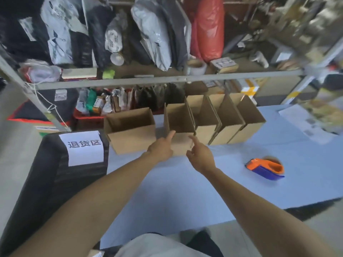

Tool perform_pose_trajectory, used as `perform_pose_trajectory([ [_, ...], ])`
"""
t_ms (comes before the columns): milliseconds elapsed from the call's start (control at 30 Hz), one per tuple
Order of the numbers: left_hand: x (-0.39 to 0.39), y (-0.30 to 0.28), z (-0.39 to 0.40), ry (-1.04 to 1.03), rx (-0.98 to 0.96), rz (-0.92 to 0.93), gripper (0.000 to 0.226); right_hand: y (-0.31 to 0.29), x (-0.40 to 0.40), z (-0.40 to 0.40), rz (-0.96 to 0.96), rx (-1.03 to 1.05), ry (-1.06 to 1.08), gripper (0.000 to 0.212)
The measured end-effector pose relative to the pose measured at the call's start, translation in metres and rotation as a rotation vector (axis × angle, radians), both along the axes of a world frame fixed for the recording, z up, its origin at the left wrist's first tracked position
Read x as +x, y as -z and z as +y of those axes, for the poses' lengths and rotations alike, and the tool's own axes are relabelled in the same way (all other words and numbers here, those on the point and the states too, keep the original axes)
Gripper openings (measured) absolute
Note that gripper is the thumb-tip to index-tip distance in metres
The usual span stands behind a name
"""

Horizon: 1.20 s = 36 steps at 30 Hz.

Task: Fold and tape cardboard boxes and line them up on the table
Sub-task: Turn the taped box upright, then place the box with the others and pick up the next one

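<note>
Just beyond both hands (181,151), second box (181,127) in row.

A row of open boxes stands along the far edge of the table (185,182). The leftmost box (130,129) sits a little apart from the second box (181,127); right of that come the third box (205,119), the fourth box (229,120) and the fifth box (248,119), pressed side by side. The left hand (161,149) and the right hand (201,154) are just near of the second box, fingertips at its near wall. The tape dispenser (265,168) lies on the table, right of the hands and near of the row. Papers (304,119) lie at the table's far right. A bin with a paper sign (83,147) stands left of the table. Behind the boxes rises a shelf rack (167,78) with bags and a tape roll (197,66) on it.
</note>
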State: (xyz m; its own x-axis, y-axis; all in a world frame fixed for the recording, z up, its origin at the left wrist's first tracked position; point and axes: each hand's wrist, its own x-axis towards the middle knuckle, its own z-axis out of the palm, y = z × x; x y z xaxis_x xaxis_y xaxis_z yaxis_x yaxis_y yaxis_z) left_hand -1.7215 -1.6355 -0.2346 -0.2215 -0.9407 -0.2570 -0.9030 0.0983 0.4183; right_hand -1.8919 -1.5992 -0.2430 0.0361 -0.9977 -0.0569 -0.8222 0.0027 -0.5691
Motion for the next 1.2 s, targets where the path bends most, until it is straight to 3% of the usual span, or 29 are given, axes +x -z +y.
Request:
perform_pose_trajectory([
  [67, -0.007, 0.001, -0.004, -0.043, -0.014, 0.014, 0.057, 0.000, -0.015, 0.000, 0.047, 0.033, 0.004, 0.066],
  [167, -0.012, -0.004, -0.006, -0.041, -0.116, -0.029, 0.005, -0.002, -0.026, -0.002, 0.086, 0.052, 0.001, 0.072],
  [400, -0.030, -0.001, 0.029, 0.052, -0.124, 0.014, 0.013, 0.004, -0.023, 0.007, 0.029, 0.097, 0.035, 0.077],
  [567, -0.029, 0.002, 0.050, 0.191, -0.080, 0.256, 0.034, 0.016, -0.029, 0.023, -0.098, 0.097, 0.123, 0.063],
  [667, -0.021, 0.000, 0.037, 0.070, -0.354, 0.151, 0.045, 0.014, -0.029, 0.020, -0.134, 0.071, 0.176, 0.062],
  [733, -0.015, -0.008, 0.022, -0.038, -0.337, -0.002, 0.052, 0.009, -0.022, 0.015, -0.135, 0.062, 0.183, 0.064],
  [800, -0.010, -0.015, 0.010, -0.018, -0.242, -0.126, 0.037, 0.006, -0.014, 0.011, -0.133, 0.065, 0.209, 0.063],
  [867, -0.009, -0.019, 0.004, 0.009, -0.220, -0.099, 0.014, 0.004, -0.009, 0.009, -0.144, 0.068, 0.241, 0.058],
  [1000, -0.022, -0.020, 0.015, 0.066, -0.248, -0.045, 0.008, 0.002, -0.015, 0.006, -0.177, 0.108, 0.332, 0.042],
  [1100, -0.026, -0.016, 0.025, 0.030, -0.329, -0.011, 0.019, 0.002, -0.038, 0.012, -0.133, 0.101, 0.381, 0.030],
  [1200, -0.020, -0.008, 0.026, -0.130, -0.289, 0.028, 0.055, 0.003, -0.061, 0.018, -0.108, 0.038, 0.414, 0.042],
])
